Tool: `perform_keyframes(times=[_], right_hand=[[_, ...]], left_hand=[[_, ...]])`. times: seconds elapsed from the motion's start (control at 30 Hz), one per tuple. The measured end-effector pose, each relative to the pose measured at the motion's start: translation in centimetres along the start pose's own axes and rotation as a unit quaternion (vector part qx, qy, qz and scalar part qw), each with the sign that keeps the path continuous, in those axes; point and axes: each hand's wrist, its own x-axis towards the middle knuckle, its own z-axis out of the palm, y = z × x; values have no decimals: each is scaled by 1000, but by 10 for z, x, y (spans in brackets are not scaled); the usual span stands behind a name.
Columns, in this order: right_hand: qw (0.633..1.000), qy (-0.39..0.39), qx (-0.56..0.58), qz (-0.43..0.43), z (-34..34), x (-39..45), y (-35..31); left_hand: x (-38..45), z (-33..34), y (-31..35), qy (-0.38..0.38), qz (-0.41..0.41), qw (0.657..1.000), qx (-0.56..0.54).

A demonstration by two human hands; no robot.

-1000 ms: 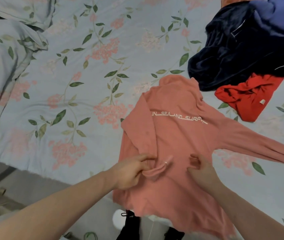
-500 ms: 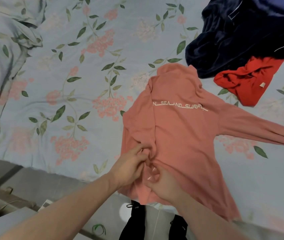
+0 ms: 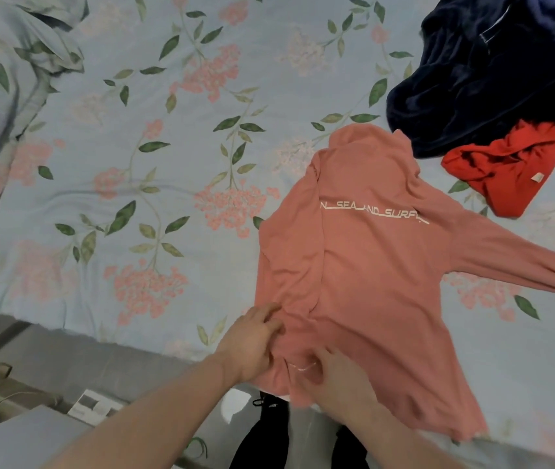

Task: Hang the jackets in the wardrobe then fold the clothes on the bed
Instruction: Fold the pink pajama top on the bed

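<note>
Both hands are laid on the lower part of a pink top (image 3: 370,282) near the bed's edge. By the left hand (image 3: 252,343) the fabric is pressed with fingers only slightly bent; by the right hand (image 3: 333,377) a fold of cloth is pinched beside a thin white cord (whether the cord itself is held cannot be told).

The top is spread back-up on the bed (image 3: 134,164), its hem hanging over the near edge; one sleeve is folded in along the left side and the other is stretched out to the right. The bed is covered by a pale blue sheet printed with pink flower clusters and green leaves, and a rumpled quilt (image 3: 8,96) of the same print is bunched at the far left. Grey floor (image 3: 66,360) is seen below the bed's edge, with dark trouser legs at the bottom of the view.

Beyond the top's collar a navy garment (image 3: 479,79) is heaped, and a red garment (image 3: 506,170) is partly tucked under it, a small pale tag showing on its edge.

Across the back of the top, white lettering is printed and underlined: "N SEA AND SURF" can be read.
</note>
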Motion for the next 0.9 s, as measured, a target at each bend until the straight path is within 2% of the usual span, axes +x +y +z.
perform_keyframes(times=[0.07, 0.13, 0.23, 0.33, 0.4, 0.5, 0.53, 0.6, 0.63, 0.7, 0.77, 0.9], right_hand=[[1000, 22, 1, -10, -2, 3, -1], [1000, -16, -18, -8, 0, 7, 0], [995, -98, -14, -3, 6, 15, 2], [999, -39, 20, 11, -4, 25, 1], [1000, -1, 11, 18, -12, 32, 7], [995, -82, -54, 3, -15, 32, 21], [991, -114, -65, -4, -13, 31, 25], [991, -129, -44, -15, -11, 28, 31], [993, -117, -12, -18, -12, 27, 33], [992, -75, 99, -2, -20, 26, 35], [984, -20, 172, 30, -37, 24, 48], [966, 131, 207, 76, -81, 19, 116]], left_hand=[[7, -7, 3, 52, 28, 998, -5], [15, -10, 5, 74, 47, 996, -15], [29, -16, 5, 8, 34, 999, 27], [49, -32, 6, -105, -11, 991, 78], [60, -45, 11, -91, -4, 991, 98], [72, -50, 17, -1, 0, 997, 76], [75, -47, 19, -3, -9, 998, 62], [77, -41, 23, -73, -31, 994, 72], [79, -38, 25, -109, -43, 989, 92], [81, -35, 30, -128, -71, 983, 111], [85, -35, 44, -93, -97, 985, 112], [97, -33, 92, 28, -99, 986, 129]])
